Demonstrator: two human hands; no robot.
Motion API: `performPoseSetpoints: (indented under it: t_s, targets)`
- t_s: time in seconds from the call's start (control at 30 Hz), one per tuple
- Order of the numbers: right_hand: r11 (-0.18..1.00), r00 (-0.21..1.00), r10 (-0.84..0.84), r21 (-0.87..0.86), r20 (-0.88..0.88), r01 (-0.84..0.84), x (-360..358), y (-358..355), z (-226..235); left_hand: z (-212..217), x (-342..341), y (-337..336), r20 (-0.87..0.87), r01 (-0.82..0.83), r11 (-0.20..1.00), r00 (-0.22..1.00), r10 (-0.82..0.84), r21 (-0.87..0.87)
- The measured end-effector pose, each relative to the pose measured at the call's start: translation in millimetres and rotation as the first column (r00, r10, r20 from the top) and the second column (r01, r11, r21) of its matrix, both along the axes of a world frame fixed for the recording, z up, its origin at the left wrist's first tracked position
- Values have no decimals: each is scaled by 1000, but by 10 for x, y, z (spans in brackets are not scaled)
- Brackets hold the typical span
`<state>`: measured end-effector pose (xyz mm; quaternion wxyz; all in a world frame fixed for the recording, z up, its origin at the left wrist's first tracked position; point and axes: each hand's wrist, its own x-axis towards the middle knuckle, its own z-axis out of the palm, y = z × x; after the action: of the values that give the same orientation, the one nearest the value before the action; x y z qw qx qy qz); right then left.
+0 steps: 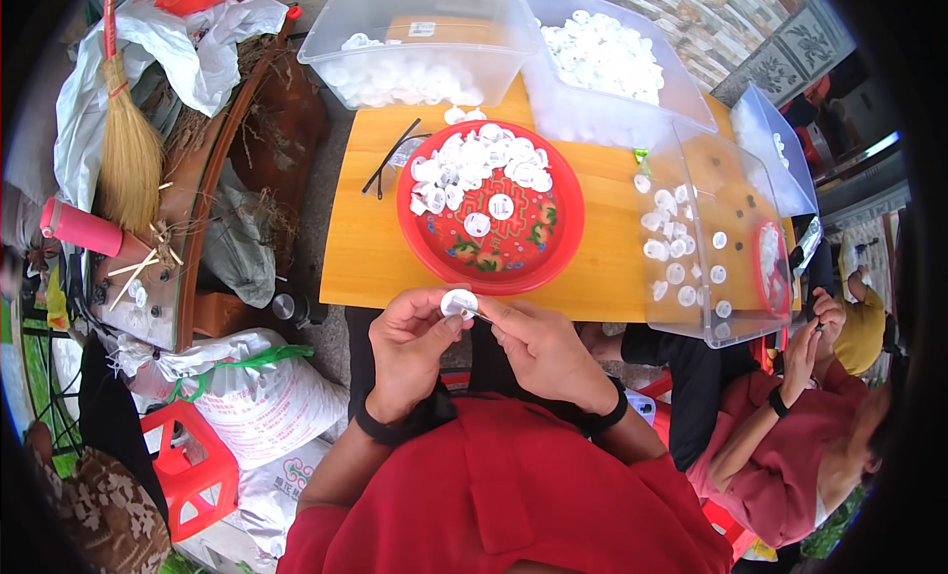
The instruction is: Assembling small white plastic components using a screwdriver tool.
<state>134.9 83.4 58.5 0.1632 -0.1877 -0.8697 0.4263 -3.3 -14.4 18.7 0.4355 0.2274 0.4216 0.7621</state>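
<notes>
My left hand pinches a small round white plastic piece between thumb and fingers, just off the table's front edge. Beside it, my right hand is closed around a thin slender tool. Its tip meets the white piece; most of it is hidden in my fingers. Beyond my hands lies a red patterned tray on the wooden table. Many similar white pieces are heaped along its far side, and two single ones lie nearer its middle.
Clear plastic bins of white pieces line the table's back. A transparent lid or bin stands at the right with loose pieces around it. Black sticks lie left of the tray. Another person's hands work at the right. A broom leans far left.
</notes>
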Motion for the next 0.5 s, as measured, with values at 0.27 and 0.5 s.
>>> performPoseSetpoints:
  t_s: [0.27,0.5]
  targets:
    - [706,1000,3,-709,0,-2,16,107,-91,-103,-2,-20,13,6,997,1000,-7,76]
    - [539,991,9,-836,130,105,-11,131,-122,-8,-50,-25,104,66,998,992,-66,6]
